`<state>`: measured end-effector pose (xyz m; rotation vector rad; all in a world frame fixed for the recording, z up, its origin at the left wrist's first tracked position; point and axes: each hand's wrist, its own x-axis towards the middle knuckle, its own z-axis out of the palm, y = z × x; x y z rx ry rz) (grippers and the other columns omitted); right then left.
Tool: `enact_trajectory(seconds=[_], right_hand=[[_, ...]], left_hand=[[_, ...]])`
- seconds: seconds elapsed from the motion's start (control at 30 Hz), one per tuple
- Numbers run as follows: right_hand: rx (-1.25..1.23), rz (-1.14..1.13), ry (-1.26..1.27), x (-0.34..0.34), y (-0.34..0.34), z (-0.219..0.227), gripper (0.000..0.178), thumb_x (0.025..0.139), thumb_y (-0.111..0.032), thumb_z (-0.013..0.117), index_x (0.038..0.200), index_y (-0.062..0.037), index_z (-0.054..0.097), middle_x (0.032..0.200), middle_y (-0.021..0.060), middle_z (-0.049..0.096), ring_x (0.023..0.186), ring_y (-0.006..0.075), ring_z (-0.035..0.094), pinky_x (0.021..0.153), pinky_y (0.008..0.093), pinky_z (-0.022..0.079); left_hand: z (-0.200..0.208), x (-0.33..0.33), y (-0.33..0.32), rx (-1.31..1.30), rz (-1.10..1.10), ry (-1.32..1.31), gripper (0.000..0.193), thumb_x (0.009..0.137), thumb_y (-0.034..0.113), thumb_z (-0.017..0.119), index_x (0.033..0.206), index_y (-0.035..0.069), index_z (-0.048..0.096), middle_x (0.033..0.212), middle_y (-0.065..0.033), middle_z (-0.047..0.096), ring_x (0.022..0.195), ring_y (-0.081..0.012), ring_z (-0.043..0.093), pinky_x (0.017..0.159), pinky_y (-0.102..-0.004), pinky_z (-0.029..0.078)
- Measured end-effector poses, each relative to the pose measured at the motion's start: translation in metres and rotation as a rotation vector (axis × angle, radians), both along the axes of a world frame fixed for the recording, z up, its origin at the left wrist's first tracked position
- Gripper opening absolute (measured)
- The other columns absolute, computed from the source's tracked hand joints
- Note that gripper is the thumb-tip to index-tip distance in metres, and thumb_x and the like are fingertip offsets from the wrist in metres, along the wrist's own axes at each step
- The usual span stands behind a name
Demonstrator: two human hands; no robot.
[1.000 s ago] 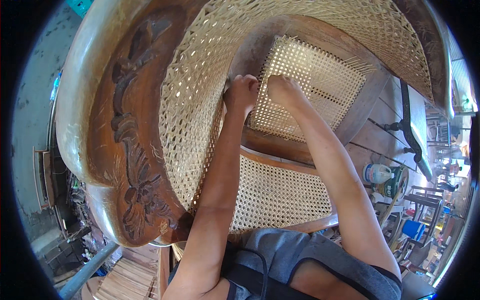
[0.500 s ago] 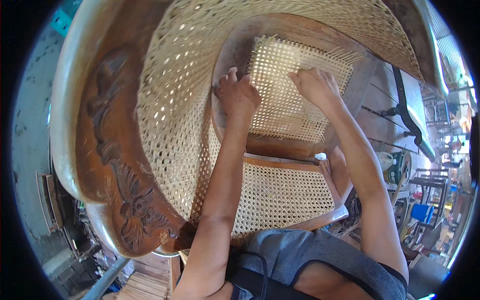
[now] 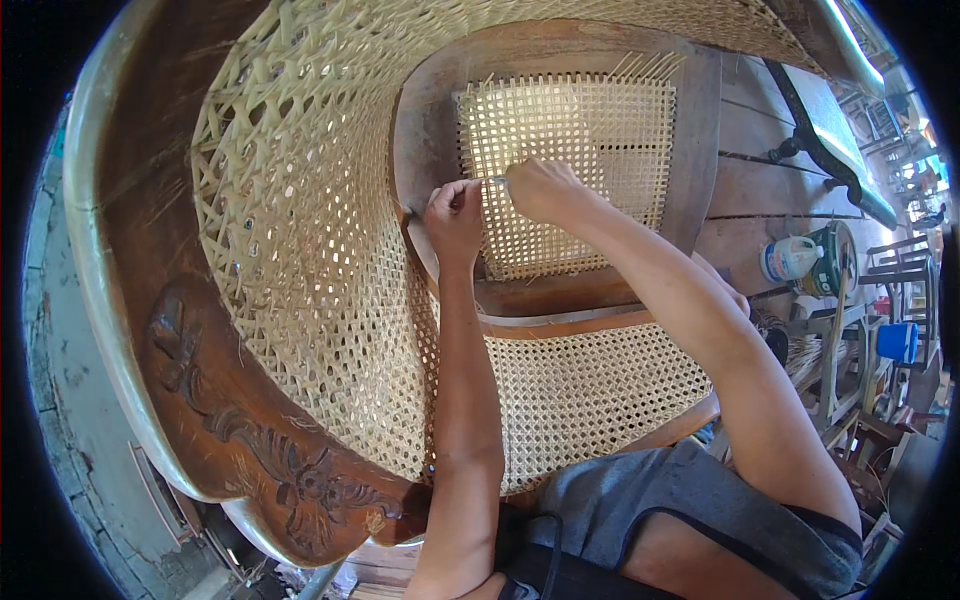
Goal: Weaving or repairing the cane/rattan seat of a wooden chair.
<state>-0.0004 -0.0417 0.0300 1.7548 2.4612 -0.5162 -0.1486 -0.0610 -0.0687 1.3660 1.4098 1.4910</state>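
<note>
A wooden seat panel (image 3: 430, 110) carries a square sheet of woven cane (image 3: 560, 115), with loose strand ends sticking out along its far right edge. My left hand (image 3: 455, 215) is at the left edge of that sheet, fingers curled and thumb and forefinger together. Just to its right, my right hand (image 3: 545, 188) is closed over the weave. Between the two hands shows a thin light piece, perhaps a cane strand; its kind is too small to make out. What lies inside either grip is hidden.
Around the panel curves a large caned chair back (image 3: 300, 210) with a carved wooden frame (image 3: 290, 465). A lower caned section (image 3: 590, 385) lies nearer me. To the right are a white jug (image 3: 790, 260), a dark green container (image 3: 830, 255) and a blue bucket (image 3: 897, 343).
My right hand has moved left across the weave, close to my left hand. The left hand's fingers, spread before, are now curled. My view has shifted slightly.
</note>
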Motion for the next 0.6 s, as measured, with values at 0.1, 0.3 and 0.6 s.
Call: enact_trajectory(seconds=[0.1,0.3,0.6], right_hand=[[-0.162,-0.042,-0.122,-0.011,0.002,0.001,0.015,0.090,-0.005,0.054,0.096,0.0009,0.066,0.092,0.0153,0.069,0.082,0.0248,0.068,0.074,0.0387,0.057],[-0.008,0.023,-0.117,-0.026,0.004,-0.004,0.019,0.093,-0.008,0.051,0.105,-0.0015,0.064,0.099,0.0150,0.069,0.090,0.0255,0.068,0.077,0.0381,0.056],[-0.043,-0.007,-0.110,-0.024,0.005,0.007,0.023,0.091,-0.016,0.054,0.104,-0.0045,0.068,0.105,0.0136,0.069,0.097,0.0290,0.068,0.084,0.0409,0.054]], left_hand=[[-0.008,-0.003,-0.001,0.026,0.048,0.084,0.019,0.085,0.016,0.073,0.086,-0.003,0.070,0.079,-0.0008,0.065,0.072,-0.0065,0.056,0.065,-0.0226,0.046],[-0.020,0.000,0.001,-0.029,0.132,0.011,0.016,0.084,0.016,0.072,0.084,0.000,0.070,0.075,-0.0068,0.063,0.066,-0.0144,0.060,0.063,-0.0286,0.049],[-0.015,-0.005,0.003,0.054,0.047,0.240,0.017,0.083,0.015,0.074,0.094,0.001,0.071,0.080,-0.0075,0.066,0.074,-0.0168,0.064,0.070,-0.0287,0.051]])
